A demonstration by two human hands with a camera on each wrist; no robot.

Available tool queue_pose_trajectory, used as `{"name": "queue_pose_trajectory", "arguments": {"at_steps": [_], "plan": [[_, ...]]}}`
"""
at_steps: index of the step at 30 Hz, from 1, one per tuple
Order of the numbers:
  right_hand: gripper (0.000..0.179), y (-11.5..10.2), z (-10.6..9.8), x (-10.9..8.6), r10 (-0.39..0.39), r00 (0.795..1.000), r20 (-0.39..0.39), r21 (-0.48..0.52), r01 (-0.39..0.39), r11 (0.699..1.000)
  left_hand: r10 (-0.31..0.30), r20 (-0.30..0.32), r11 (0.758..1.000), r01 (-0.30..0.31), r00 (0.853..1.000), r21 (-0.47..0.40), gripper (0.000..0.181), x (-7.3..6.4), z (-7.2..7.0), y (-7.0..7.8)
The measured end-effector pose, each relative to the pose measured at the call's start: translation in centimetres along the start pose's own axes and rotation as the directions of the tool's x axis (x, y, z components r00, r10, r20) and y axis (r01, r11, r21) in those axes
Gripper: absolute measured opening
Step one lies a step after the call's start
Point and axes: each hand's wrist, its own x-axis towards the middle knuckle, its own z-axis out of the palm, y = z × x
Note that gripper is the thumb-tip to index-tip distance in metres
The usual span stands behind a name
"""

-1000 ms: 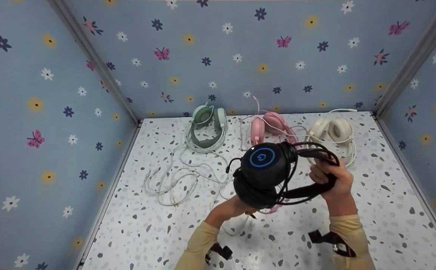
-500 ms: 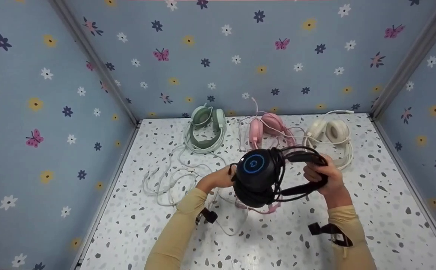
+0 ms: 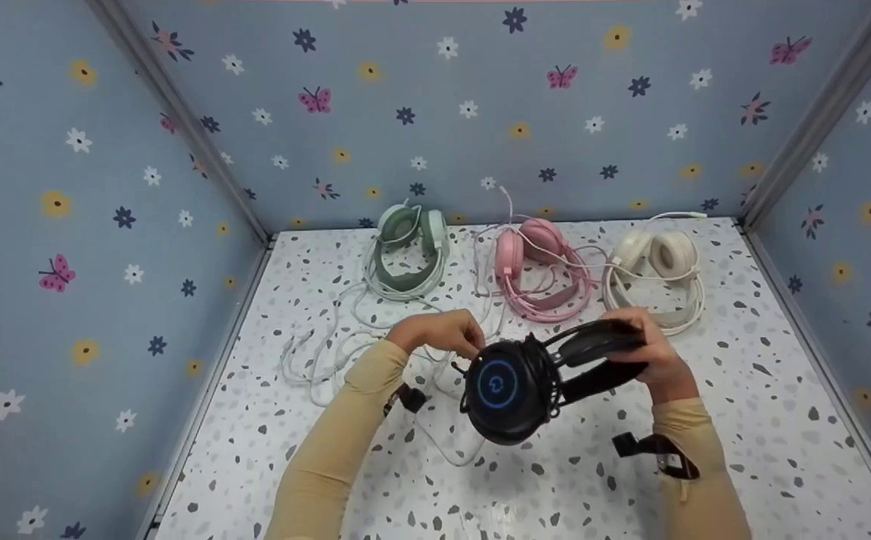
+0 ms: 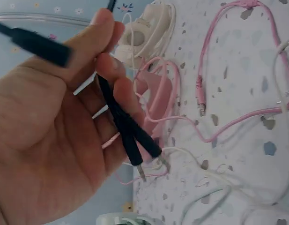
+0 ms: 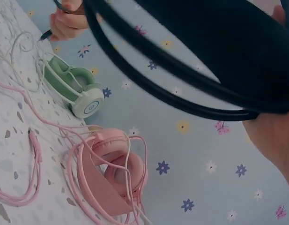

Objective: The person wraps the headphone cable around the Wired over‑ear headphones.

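Held above the speckled table, a black headset (image 3: 506,397) with a glowing blue ring on its ear cup tilts toward the lower left. My right hand (image 3: 664,360) grips its padded headband (image 5: 228,37), around which black cable loops run. My left hand (image 3: 443,330) is beside the ear cup's upper left. In the left wrist view, its thumb and fingers pinch a thin black audio cable (image 4: 114,103), from which two jack plugs (image 4: 135,145) hang side by side. A separate black cable end (image 4: 41,47) crosses in front of the palm.
Along the back wall lie a green headset (image 3: 409,259), a pink headset (image 3: 544,259) and a white headset (image 3: 660,270). Loose pale cables (image 3: 315,367) spread over the table's left part. Flower-patterned panels (image 3: 480,112) enclose the back and both sides.
My left hand has come out from under the black headset and moved up and left with the cable. The headset has lowered and turned slightly, its headband still in my right hand.
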Motion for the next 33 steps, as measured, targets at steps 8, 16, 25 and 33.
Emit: {"name": "queue_pose_trajectory", "arguments": {"at_steps": [8,16,25,33], "plan": [[0.04,-0.1,1.3,1.1,0.017,0.999,0.029,-0.548,0.001,0.837,-0.211,-0.168,0.802,0.269,0.963,0.533,0.022,-0.8,-0.7,7.8],[0.041,-0.4,4.1,0.5,-0.065,0.977,-0.202,-0.813,-0.13,0.568,-0.003,-0.353,0.897,0.158,0.936,0.412,0.013,-2.2,1.6,9.0],[0.033,0.9,4.7,-1.4,-0.305,0.884,-0.355,-0.769,-0.09,0.633,0.104,-0.594,0.989,-0.147,0.798,-0.025,0.027,-4.1,6.8,7.9],[0.029,1.6,4.9,-1.9,-0.28,0.842,-0.462,-0.671,-0.125,0.731,0.134,-0.638,0.988,-0.15,0.759,0.029,0.078,-4.5,10.2,7.8]]}}
